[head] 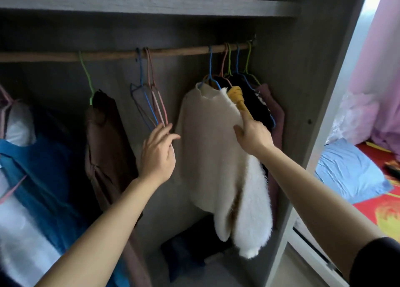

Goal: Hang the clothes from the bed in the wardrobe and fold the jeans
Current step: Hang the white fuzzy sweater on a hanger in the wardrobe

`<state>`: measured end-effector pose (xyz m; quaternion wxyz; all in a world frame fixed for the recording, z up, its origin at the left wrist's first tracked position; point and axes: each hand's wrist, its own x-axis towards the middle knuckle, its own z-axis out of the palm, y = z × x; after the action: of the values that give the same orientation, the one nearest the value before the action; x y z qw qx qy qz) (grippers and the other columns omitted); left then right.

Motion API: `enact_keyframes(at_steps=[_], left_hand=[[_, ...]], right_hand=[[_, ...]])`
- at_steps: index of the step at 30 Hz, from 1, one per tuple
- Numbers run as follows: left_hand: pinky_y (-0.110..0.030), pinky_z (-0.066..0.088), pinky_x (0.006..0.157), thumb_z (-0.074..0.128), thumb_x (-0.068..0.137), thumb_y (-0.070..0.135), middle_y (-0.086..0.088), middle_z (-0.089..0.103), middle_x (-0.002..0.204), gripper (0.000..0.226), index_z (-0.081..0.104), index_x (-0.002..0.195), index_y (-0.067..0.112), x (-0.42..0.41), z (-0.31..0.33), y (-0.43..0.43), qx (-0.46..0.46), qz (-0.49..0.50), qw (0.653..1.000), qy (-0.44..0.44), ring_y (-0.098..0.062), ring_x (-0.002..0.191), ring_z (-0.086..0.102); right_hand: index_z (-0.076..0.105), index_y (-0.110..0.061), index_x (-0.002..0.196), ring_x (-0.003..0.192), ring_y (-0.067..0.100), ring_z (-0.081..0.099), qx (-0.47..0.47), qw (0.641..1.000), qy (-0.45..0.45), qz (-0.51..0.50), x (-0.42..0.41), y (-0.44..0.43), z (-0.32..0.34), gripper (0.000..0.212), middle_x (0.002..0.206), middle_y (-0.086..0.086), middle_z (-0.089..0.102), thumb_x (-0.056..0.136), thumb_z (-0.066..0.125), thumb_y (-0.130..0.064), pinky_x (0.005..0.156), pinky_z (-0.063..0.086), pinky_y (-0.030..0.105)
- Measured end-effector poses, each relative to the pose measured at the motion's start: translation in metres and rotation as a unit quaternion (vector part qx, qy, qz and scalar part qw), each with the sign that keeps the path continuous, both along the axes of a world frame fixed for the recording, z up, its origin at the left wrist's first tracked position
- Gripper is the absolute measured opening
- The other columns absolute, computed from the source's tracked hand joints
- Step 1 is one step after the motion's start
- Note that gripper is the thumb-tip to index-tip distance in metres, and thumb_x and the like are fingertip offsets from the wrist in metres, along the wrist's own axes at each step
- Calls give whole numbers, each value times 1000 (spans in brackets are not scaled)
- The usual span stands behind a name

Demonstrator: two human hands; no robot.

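Just left of centre, a pair of empty wire hangers, one blue and one pink (149,106), dangles from the brown wooden rail (112,54) of the grey wardrobe (151,4). They slant down and rightward, so their lower ends meet the fingertips (165,128) of the left hand (158,154). That hand is spread and loose, touching the wires and gripping nothing. It is plainly the nearer one, and I'd guess it has to close and lift up and to the left along that slant to free a hook.

The right hand (254,137) pinches the shoulder edge of a cream knitted sweater (207,152) already hung at centre right, thumb in front and fingers hidden behind.

The bed with the red patterned cover (372,202) lies at the frame's right edge. I can't make out any clothes on it.
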<state>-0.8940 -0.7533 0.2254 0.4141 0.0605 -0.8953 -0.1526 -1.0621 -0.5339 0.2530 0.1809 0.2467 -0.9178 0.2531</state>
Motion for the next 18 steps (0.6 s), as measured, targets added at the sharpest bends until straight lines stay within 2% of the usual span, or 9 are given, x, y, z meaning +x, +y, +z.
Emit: enact_keyframes(at_steps=[3,5,7,10,15,18], left_hand=[[-49,37,104,45,81,9,-9,60,133,37,71,106,10,12,-15,20,-32,-13,997,68,-31,132,47],[-47,37,103,48,83,9,-10,59,133,34,70,109,10,16,-28,36,-56,-52,992,102,-30,130,49],[-50,37,103,50,88,12,-10,58,132,31,68,114,10,16,-40,56,-69,-99,987,103,-29,128,50],[-55,34,106,47,93,21,-11,56,136,34,65,121,11,14,-56,94,-68,-117,989,62,-29,131,49],[-53,35,107,51,93,26,-15,48,146,42,59,131,11,8,-70,160,-37,-147,988,-22,-31,135,44],[-53,30,111,42,96,34,-15,40,152,50,53,140,12,3,-75,211,-42,-174,982,-58,-32,141,36]], right_hand=[[31,-22,141,92,36,63,-11,1000,-8,-20,26,25,-33,52,112,9,65,96,52,-36,64,42,37],[34,-24,142,101,30,62,-10,999,-25,-34,43,45,-55,52,125,6,61,96,52,-41,73,51,39],[35,-26,146,109,30,61,-12,998,-33,-55,61,67,-74,54,132,5,56,97,51,-44,81,51,40],[40,-21,144,116,34,56,-18,997,-17,-74,85,105,-92,50,134,9,52,99,49,-42,83,50,43],[40,-16,149,132,34,46,-11,989,14,-145,117,181,-106,55,150,12,41,101,49,-42,99,45,49],[36,-17,151,138,35,39,1,982,24,-189,137,236,-115,57,157,15,32,102,46,-45,106,39,51]])
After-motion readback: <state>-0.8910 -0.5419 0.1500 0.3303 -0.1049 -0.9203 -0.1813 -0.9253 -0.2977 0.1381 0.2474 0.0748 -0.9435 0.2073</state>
